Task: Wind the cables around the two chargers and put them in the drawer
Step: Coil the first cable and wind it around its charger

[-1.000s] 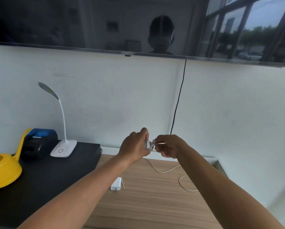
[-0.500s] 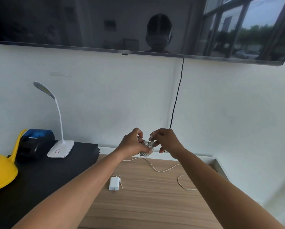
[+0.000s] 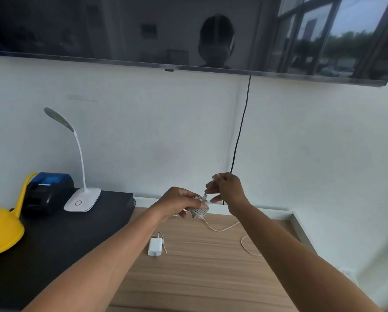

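Observation:
My left hand (image 3: 177, 204) holds a white charger (image 3: 198, 210) above the wooden desk (image 3: 211, 278), with white cable wound around it in several turns. My right hand (image 3: 226, 188) pinches the cable's plug end just above the wound charger. A second white charger (image 3: 154, 247) lies flat on the desk below my left forearm, and its loose white cable (image 3: 224, 228) trails across the wood to the right. No drawer is in view.
A black surface (image 3: 53, 255) at the left carries a yellow watering can (image 3: 2, 230), a blue-black small printer (image 3: 49, 190) and a white desk lamp (image 3: 82, 199). A wall-mounted screen (image 3: 188, 30) hangs above, with a black cord (image 3: 240, 136) down the wall.
My right hand has risen and moved right, lifting the plug end above the charger. My left hand has turned the wound charger slightly downward.

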The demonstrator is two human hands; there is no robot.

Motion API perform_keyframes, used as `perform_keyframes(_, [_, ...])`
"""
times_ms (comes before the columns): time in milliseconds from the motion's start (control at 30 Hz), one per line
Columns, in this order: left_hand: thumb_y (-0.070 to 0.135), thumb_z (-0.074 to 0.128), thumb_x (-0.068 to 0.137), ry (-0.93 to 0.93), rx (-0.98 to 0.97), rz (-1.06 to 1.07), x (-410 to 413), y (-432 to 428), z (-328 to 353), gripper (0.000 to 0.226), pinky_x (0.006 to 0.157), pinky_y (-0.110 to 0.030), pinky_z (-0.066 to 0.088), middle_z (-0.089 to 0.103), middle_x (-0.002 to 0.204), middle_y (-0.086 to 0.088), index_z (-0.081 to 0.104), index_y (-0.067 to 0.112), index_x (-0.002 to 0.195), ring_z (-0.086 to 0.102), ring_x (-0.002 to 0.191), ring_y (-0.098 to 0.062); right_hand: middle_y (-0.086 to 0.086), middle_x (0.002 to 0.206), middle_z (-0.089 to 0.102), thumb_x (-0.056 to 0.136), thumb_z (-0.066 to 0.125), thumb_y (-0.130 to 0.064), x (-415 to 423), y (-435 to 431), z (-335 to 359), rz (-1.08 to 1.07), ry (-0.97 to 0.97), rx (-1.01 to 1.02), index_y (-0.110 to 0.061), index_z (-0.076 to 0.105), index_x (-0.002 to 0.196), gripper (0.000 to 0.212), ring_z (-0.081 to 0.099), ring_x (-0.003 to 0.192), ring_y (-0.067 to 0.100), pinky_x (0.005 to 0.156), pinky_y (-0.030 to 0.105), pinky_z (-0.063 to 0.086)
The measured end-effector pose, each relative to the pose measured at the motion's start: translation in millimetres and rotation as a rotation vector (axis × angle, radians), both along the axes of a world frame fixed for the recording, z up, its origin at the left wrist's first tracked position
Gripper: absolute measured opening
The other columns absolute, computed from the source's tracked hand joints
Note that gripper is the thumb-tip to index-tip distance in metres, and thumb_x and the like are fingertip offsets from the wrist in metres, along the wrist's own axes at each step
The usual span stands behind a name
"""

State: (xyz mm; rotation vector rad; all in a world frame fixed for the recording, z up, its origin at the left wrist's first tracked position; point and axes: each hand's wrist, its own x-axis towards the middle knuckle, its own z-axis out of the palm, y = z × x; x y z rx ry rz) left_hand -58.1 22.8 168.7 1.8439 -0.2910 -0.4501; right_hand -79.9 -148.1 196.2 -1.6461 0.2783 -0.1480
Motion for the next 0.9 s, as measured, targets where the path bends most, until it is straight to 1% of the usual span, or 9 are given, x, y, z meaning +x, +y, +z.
perform_keyframes(133, [0.023, 0.086, 0.069, 0.041, -0.004, -0.006, 0, 2, -7, 0.029, 0.054, -0.024, 0.048, 0.076, 0.081, -0.002, 0.078, 0.013, 0.096, 0.063, 0.066, -0.006, 0.012, 0.077, 0.068, 0.099, 0.04, -0.009, -2, 1, -4, -0.003, 0.027, 0.035, 0.001, 0.055, 0.108, 0.021, 0.071, 0.06, 0.022, 0.044, 0.026, 0.049])
perform_keyframes(267, [0.02, 0.083, 0.073, 0.142, -0.067, -0.005, 0, 3, -13, 0.029, 0.058, -0.024, 0.049, 0.074, 0.083, -0.006, 0.077, 0.009, 0.099, 0.064, 0.067, -0.012, 0.012, 0.078, 0.068, 0.097, 0.043, -0.008, -4, 0, -13, -0.038, 0.059, 0.15, -0.002, 0.058, 0.105, 0.018, 0.071, 0.063, 0.024, 0.045, 0.027, 0.051])
perform_keyframes(400, [0.021, 0.08, 0.078, 0.31, -0.146, -0.003, 0, 7, -29, 0.036, 0.072, -0.029, 0.051, 0.073, 0.097, -0.011, 0.072, 0.01, 0.111, 0.067, 0.081, -0.023, 0.013, 0.075, 0.065, 0.093, 0.044, -0.002, -8, -3, -28, -0.086, 0.087, 0.212, -0.009, 0.058, 0.097, 0.016, 0.071, 0.062, 0.023, 0.051, 0.031, 0.056])
perform_keyframes(500, [0.024, 0.079, 0.078, 0.424, -0.117, -0.033, -5, 3, -48, 0.028, 0.06, -0.025, 0.04, 0.072, 0.091, -0.008, 0.074, 0.013, 0.103, 0.064, 0.07, -0.018, 0.014, 0.073, 0.062, 0.095, 0.042, 0.0, -12, 0, -53, -0.147, 0.125, 0.29, -0.007, 0.054, 0.106, 0.018, 0.071, 0.06, 0.025, 0.055, 0.038, 0.058])
perform_keyframes(567, [0.03, 0.078, 0.078, 0.514, -0.137, -0.02, -8, -2, -65, 0.023, 0.056, -0.024, 0.036, 0.07, 0.084, -0.006, 0.072, 0.015, 0.094, 0.059, 0.064, -0.015, 0.014, 0.073, 0.06, 0.096, 0.039, 0.001, -11, 0, -69, -0.218, 0.154, 0.347, -0.007, 0.051, 0.111, 0.02, 0.07, 0.059, 0.026, 0.053, 0.038, 0.058])
perform_keyframes(667, [0.039, 0.079, 0.071, 0.599, -0.185, 0.031, -10, -8, -89, 0.043, 0.055, -0.024, 0.039, 0.069, 0.087, -0.009, 0.068, 0.01, 0.101, 0.055, 0.066, -0.015, 0.016, 0.076, 0.058, 0.097, 0.035, 0.003, -10, -5, -92, -0.284, 0.213, 0.446, -0.005, 0.051, 0.115, 0.026, 0.067, 0.063, 0.026, 0.046, 0.034, 0.058])
perform_keyframes(733, [0.039, 0.075, 0.077, 0.672, -0.201, 0.066, -13, -12, -102, 0.04, 0.057, -0.026, 0.04, 0.067, 0.087, -0.011, 0.065, 0.008, 0.1, 0.053, 0.065, -0.018, 0.017, 0.074, 0.059, 0.098, 0.033, 0.003, -9, -6, -110, -0.316, 0.253, 0.503, -0.005, 0.05, 0.114, 0.025, 0.066, 0.063, 0.028, 0.047, 0.036, 0.058])
perform_keyframes(833, [0.035, 0.074, 0.082, 0.773, -0.235, 0.076, -19, -15, -121, 0.037, 0.063, -0.03, 0.047, 0.067, 0.096, -0.013, 0.064, 0.006, 0.102, 0.058, 0.077, -0.022, 0.019, 0.077, 0.059, 0.097, 0.027, 0.005, -11, -4, -135, -0.388, 0.302, 0.55, -0.006, 0.047, 0.112, 0.027, 0.064, 0.06, 0.028, 0.043, 0.033, 0.056])
perform_keyframes(900, [0.022, 0.077, 0.078, 0.78, -0.252, 0.047, -23, -15, -136, 0.036, 0.064, -0.028, 0.047, 0.069, 0.098, -0.013, 0.066, 0.011, 0.111, 0.06, 0.08, -0.021, 0.021, 0.084, 0.056, 0.096, 0.023, 0.005, -12, -4, -152, -0.436, 0.323, 0.565, -0.006, 0.046, 0.111, 0.03, 0.064, 0.062, 0.028, 0.041, 0.03, 0.055])
